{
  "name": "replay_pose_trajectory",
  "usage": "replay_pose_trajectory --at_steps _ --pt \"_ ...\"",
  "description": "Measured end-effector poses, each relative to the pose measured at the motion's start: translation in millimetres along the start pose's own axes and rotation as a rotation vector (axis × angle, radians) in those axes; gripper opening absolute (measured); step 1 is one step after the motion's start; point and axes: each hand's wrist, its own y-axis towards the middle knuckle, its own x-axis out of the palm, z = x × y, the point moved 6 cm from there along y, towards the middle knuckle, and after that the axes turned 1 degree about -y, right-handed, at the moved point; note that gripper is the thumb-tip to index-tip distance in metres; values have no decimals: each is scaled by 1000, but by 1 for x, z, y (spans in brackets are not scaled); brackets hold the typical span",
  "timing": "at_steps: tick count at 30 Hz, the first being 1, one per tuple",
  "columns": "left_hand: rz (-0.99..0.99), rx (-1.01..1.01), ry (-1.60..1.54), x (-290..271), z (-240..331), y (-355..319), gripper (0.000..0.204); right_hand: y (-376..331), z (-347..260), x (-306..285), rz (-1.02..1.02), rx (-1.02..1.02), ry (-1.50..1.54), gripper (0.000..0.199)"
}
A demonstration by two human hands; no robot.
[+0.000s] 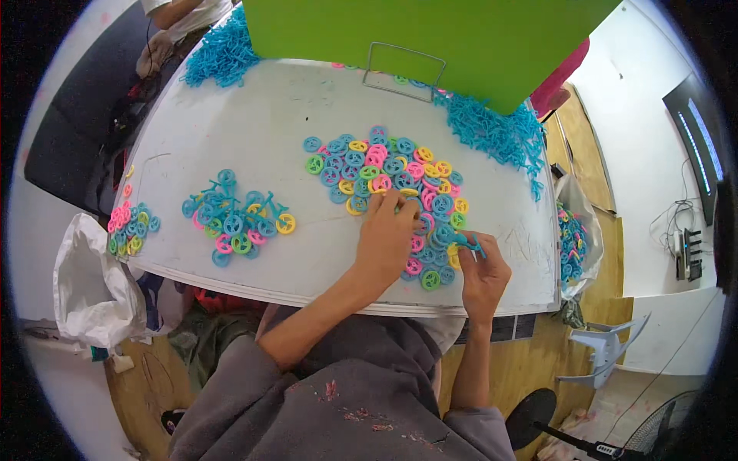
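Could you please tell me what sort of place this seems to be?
Probably a small plastic-toy workshop: loose coloured wheels and heaps of blue plastic pieces lie on the white table, beside a sack holding more coloured parts.

Bright green panel (400, 42), dark wall-mounted screen (696, 127), pale plastic chair (603, 347), black fan base (532, 417), wooden floor (150, 384)

Beyond the right edge of the white tabletop (265, 131), a white wall (634, 115) carries a dark screen (694, 131) (streaked with bluish light); off the near right corner, a grey plastic chair (606, 347) rests on wood-coloured floor (542, 361).
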Motion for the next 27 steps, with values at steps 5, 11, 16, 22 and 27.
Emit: replay_pose_trajectory --at_steps 5,11,16,22,27 --pt "-102 -474 -678 -8 -16 -1 19 2 -3 5 -13 -22 -22 19" --pt "-315 -772 -1154 -9 -22 -18 10 2 -7 18 -42 4 -101 17" --pt "-278 -790 -1199 -8 -28 -25 15 1 -4 21 -1 40 -85 19" --pt "-374 -852 -1298 -1 -21 -29 16 3 -10 28 -88 -37 -221 19" --pt "-230 -721 -1029 -3 -28 -26 8 0 -12 34 -123 -46 -239 10"
